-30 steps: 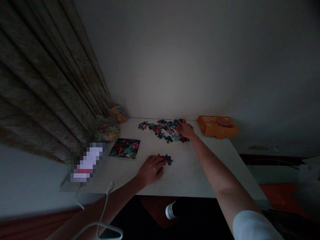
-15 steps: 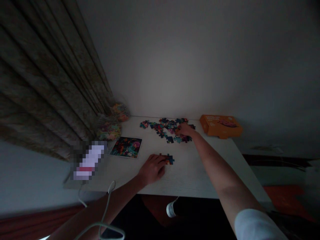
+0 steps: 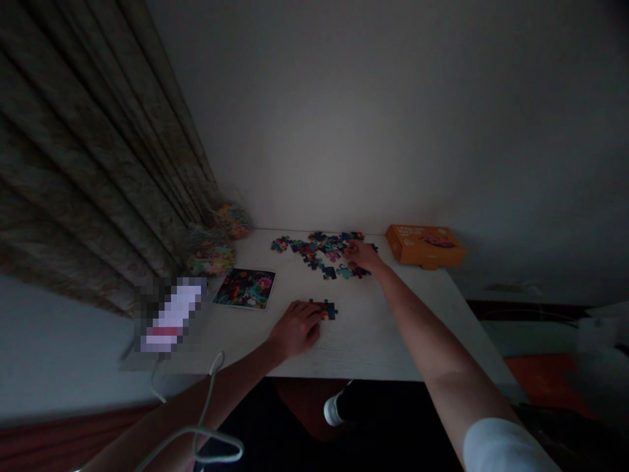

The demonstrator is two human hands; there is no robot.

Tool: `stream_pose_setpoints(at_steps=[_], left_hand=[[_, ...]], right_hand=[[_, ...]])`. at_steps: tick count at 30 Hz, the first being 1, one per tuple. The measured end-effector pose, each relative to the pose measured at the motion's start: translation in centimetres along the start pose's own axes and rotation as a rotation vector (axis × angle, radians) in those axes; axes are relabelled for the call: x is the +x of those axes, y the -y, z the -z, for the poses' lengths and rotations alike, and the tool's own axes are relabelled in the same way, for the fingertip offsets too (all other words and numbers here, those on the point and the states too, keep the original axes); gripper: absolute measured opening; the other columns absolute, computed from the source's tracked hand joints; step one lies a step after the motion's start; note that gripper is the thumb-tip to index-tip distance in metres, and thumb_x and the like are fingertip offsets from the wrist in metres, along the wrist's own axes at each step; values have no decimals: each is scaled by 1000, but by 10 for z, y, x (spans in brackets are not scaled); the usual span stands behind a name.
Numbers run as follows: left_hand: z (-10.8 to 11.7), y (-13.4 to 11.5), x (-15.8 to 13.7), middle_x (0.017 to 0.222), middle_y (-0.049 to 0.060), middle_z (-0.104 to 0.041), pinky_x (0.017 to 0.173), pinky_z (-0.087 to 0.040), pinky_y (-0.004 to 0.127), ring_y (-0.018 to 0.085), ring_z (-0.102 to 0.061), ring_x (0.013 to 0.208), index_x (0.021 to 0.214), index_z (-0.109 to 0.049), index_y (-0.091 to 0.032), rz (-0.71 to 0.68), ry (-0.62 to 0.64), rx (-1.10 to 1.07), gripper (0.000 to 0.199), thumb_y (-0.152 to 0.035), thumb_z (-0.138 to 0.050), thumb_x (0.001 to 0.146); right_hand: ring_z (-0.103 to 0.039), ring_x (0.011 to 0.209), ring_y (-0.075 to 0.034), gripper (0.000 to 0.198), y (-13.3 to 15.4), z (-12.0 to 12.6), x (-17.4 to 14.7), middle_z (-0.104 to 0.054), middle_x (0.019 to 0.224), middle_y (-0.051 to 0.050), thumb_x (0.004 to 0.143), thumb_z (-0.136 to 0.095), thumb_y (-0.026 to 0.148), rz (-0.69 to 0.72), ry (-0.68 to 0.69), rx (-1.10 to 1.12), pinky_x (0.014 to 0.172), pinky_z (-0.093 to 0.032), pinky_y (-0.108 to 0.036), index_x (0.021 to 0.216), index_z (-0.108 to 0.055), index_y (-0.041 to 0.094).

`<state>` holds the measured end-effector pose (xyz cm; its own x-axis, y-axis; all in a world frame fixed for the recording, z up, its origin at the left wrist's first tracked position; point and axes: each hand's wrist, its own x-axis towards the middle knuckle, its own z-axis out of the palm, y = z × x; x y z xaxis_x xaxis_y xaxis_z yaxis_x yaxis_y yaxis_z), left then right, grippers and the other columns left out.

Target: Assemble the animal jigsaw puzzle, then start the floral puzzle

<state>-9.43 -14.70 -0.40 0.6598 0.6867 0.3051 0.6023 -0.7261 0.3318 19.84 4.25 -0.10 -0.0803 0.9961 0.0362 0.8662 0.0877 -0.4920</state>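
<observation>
Near the front of the white table, my left hand lies with curled fingers on a few joined jigsaw puzzle pieces, dark blue and orange, partly covered by the fingertips. My right hand reaches out to the right part of a loose pile of colourful puzzle pieces. Its fingers are closed around an orange-toned puzzle piece there, though the dim light blurs the grip. To the left of my left hand lies a square picture card with a dark floral print.
An orange box stands at the back right against the wall. Clear bags of puzzle pieces sit by the curtain at the back left. A blurred-out phone is at the left edge, with a white cable over my left forearm.
The view has shifted slightly, so the table things sit a little further left. My right hand has shifted only slightly within the pile; my left hand stays on the joined pieces.
</observation>
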Motion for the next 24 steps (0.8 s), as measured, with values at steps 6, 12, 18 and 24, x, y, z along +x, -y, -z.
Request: stream_pose_setpoints(at_steps=[6, 12, 18, 24], left_hand=[[-1, 1, -1, 130, 6, -71, 103, -48, 47, 26, -64, 118, 116, -72, -23, -8, -10, -18, 33, -14, -60, 87], [-1, 2, -2, 125, 6, -73, 103, -47, 46, 25, -64, 115, 111, -74, -23, -25, -27, -28, 29, -15, -60, 87], [3, 2, -1, 123, 5, -74, 103, -46, 46, 25, -64, 113, 103, -76, -25, -18, 7, -54, 24, -16, -61, 87], [2, 2, -2, 119, 5, -75, 101, -47, 45, 24, -65, 109, 99, -76, -24, -26, 1, -37, 21, -17, -61, 87]], right_hand=[[-67, 117, -29, 56, 9, -11, 8, -71, 128, -13, 87, -68, 29, -16, -31, -132, 103, -49, -42, 142, -59, 21], [-65, 119, -30, 43, 19, -4, 14, -71, 125, -15, 86, -64, 23, -89, -45, -146, 101, -50, -40, 129, -68, 17], [-72, 95, -25, 22, 9, 9, 2, -77, 97, -9, 85, -60, 22, -182, -222, 204, 89, -53, -37, 103, -72, 18], [-71, 72, -22, 48, -7, -2, -48, -75, 80, -6, 75, -75, 51, -115, -365, 702, 69, -54, -34, 108, -63, 18]])
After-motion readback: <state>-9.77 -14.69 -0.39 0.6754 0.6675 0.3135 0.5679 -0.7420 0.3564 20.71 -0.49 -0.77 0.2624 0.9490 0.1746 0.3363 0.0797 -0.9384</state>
